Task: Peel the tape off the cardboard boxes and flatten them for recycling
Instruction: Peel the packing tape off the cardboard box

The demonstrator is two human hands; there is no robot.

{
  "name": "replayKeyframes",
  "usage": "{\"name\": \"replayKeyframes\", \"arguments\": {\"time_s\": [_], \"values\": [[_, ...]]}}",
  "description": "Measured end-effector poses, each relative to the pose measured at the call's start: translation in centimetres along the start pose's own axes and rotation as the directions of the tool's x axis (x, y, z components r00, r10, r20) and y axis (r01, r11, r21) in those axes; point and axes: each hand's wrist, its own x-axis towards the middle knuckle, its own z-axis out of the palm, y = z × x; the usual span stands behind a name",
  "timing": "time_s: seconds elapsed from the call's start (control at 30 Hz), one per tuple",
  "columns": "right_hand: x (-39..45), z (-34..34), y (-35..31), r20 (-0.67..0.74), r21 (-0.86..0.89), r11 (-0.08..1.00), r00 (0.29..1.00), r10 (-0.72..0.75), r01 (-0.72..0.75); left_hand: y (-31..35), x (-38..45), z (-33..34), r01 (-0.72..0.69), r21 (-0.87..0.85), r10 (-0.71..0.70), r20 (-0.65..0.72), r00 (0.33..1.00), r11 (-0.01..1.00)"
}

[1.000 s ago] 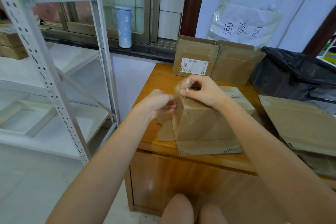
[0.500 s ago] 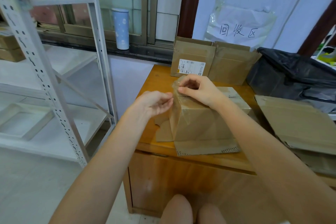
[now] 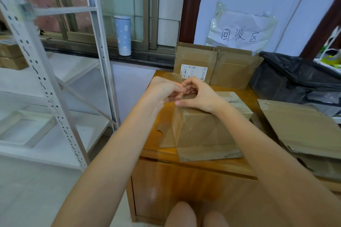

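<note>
With the left hand (image 3: 162, 90) and right hand (image 3: 199, 96) both pinching the clear tape (image 3: 175, 77) above the near box (image 3: 203, 127) on the wooden cabinet (image 3: 203, 167), a steady low-angle pull along the seam looks best, so the strip lifts whole.

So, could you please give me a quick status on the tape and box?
Left hand and right hand pinching clear tape above box. Box upright, not flattened. Nothing obstructing.
</note>
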Motion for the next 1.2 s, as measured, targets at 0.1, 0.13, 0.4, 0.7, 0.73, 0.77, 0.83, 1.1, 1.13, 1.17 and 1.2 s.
{"name": "replayKeyframes", "arguments": {"time_s": [0.1,0.13,0.4,0.7,0.73,0.77,0.83,1.1,1.13,1.17,1.2], "values": [[0.1,0.2,0.0,-0.013,-0.015,1.000,1.000,0.003,-0.003,0.1,-0.5,-0.1,-0.127,0.078,0.127,0.009,0.992,0.989],[0.1,0.2,0.0,-0.019,-0.010,1.000,1.000,-0.007,0.007,0.1,-0.6,-0.2,-0.171,0.111,0.172,0.001,0.985,0.979],[-0.4,0.0,-0.2,-0.019,-0.064,0.992,0.994,-0.107,0.106,-2.6,-0.7,-1.1,-0.246,0.648,0.548,-0.316,0.774,0.721],[-0.5,-0.1,-0.2,-0.028,-0.084,0.987,0.990,-0.140,0.137,-5.8,-0.5,-1.0,-0.661,0.589,0.720,0.184,0.670,0.464],[-0.6,-0.1,-0.2,-0.035,-0.082,0.988,0.990,-0.137,0.134,-6.1,-0.7,-0.8,-0.650,0.586,0.725,0.149,0.673,0.484],[-0.6,-0.1,-0.3,-0.035,-0.086,0.988,0.990,-0.134,0.131,-6.5,-1.0,-0.6,-0.643,0.575,0.726,0.118,0.678,0.507],[-0.6,-0.2,-0.2,-0.030,-0.093,0.988,0.991,-0.129,0.125,-7.2,-1.5,0.0,-0.646,0.445,0.693,0.074,0.717,0.621],[-0.5,-0.8,-0.2,-0.006,0.086,0.996,1.000,-0.012,0.012,-6.2,-0.6,-1.5,-0.628,0.352,0.576,0.252,0.778,0.694],[-0.5,-0.8,-0.2,-0.006,0.167,0.986,1.000,0.015,-0.014,-5.7,-0.3,-1.3,-0.639,0.371,0.567,0.295,0.769,0.674],[-0.5,-0.8,-0.1,-0.003,0.229,0.973,0.999,0.039,-0.038,-5.3,0.0,-1.1,-0.645,0.387,0.553,0.331,0.764,0.659],[-0.5,-0.8,0.0,-0.007,0.250,0.967,0.999,0.053,-0.050,-5.2,0.2,-0.9,-0.646,0.409,0.545,0.347,0.763,0.645]]}}
